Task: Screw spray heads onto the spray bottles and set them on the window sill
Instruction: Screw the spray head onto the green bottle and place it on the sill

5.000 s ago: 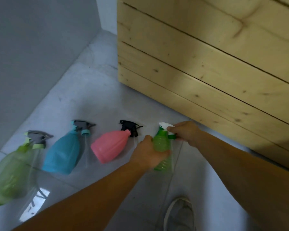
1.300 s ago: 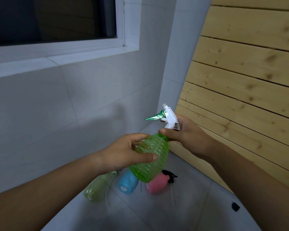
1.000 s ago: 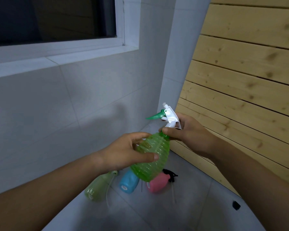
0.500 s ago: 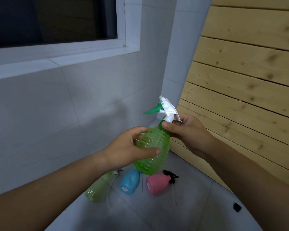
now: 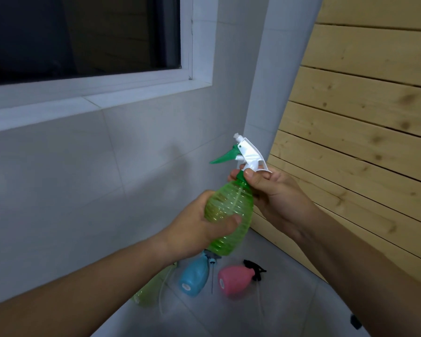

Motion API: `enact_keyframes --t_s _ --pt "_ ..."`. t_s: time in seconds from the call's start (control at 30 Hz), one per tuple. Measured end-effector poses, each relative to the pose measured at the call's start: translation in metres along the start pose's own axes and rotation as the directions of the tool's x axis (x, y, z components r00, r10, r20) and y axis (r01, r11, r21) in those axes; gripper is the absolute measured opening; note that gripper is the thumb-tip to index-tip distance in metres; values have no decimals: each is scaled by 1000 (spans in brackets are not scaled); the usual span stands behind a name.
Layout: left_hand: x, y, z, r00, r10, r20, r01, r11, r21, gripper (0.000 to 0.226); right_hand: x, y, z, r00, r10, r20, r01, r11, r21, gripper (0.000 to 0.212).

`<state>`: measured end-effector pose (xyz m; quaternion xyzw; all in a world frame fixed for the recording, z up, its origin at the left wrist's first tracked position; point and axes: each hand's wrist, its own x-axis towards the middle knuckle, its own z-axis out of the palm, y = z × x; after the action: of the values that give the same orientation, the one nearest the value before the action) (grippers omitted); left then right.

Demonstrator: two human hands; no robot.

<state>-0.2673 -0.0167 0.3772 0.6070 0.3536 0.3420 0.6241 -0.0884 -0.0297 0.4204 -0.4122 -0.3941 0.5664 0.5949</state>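
Bottle (image 5: 231,210) between both hands (image 5: 195,229) (image 5: 275,198) (spray head (image 5: 249,154) on top)

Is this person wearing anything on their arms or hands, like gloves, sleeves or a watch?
No. The left hand and right hand are bare: no gloves, and no rings that I can make out. The left forearm and right forearm are bare too, with no sleeve, watch or bracelet in view.

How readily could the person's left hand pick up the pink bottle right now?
Probably not: the left hand grips the green bottle, and the pink bottle lies on the floor well below. Nothing covers it, though.
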Motion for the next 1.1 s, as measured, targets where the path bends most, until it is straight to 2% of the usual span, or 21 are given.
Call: enact_keyframes --t_s 0.07,0.17,0.23,0.3,0.37,0.47,0.5,0.57,0.67,0.8,0.87,0.9,1.0,1.1 --pt "4 -5 -1 996 34 -78 -26 995 93 45 6 3 3 1000 9 -20 -9 1000 -9 28" --pt "7 -7 -6 986 61 -154 -30 981 193 51 13 7 6 1000 8 -14 -8 1000 -10 33" --pt "10 -6 -13 982 95 -161 -59 975 213 50 17 8 8 1000 19 21 -20 999 45 37" --pt "14 -1 -21 976 114 -186 -84 983 160 51 20 12 11 995 46 94 -55 993 100 37" --pt "17 4 -32 967 89 -238 -74 995 71 45 21 15 15 991 95 97 -96 995 14 39" --pt "22 15 -41 961 32 -275 -47 998 -47 28 23 26 21 994 97 41 -84 968 -235 40" --pt "37 28 -57 946 78 -314 -88 996 -19 26 43 17 34 998 29 47 -13 956 -294 35" --pt "48 38 -67 953 99 -285 -102 995 2 25 53 8 50 997 -32 66 54 926 -373 32" --pt "79 68 -91 929 198 -312 -171 979 112 24 95 -15 70 977 -147 152 200 872 -447 44" --pt "128 128 -127 895 315 -315 -228 931 284 42 161 -52 92 939 -274 207 342 805 -485 51" --pt "150 152 -144 873 340 -349 -221 915 338 59 194 -63 99 923 -321 212 384 784 -487 51" --pt "161 160 -151 873 340 -349 -217 913 346 61 210 -67 102 916 -344 207 401 773 -492 52" --pt "194 177 -168 877 323 -357 -216 927 308 45 250 -76 110 922 -362 136 379 775 -505 62" --pt "223 180 -183 853 326 -409 -217 932 291 35 284 -80 116 921 -371 121 378 772 -510 50"
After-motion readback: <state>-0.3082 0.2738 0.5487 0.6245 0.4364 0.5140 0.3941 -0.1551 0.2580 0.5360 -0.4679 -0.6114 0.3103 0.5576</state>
